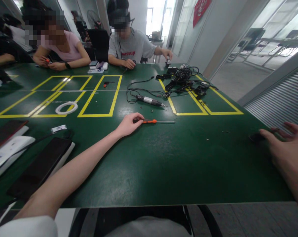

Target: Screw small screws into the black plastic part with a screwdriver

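Observation:
My left hand (130, 124) rests on the table with its fingers closed round the handle end of a screwdriver (150, 121). The screwdriver has an orange and black handle, and its thin metal shaft points right. At the right edge, my right hand (288, 144) is slightly blurred, with thumb and fingers apart. A small dark object (256, 137) lies just beside that thumb; its kind is too blurred to make out, and whether the thumb touches it I cannot tell. Beyond the screwdriver lies a black and silver electric screwdriver (150, 100) with a cable.
Tangled black cables and adapters (183, 80) lie at the back right. A white ring (66, 107), yellow tape outlines (94, 115) and a small orange-black tool (105, 84) are further left. A phone (41, 164) on a white block lies near left. Two co-workers sit across the green table (163, 171).

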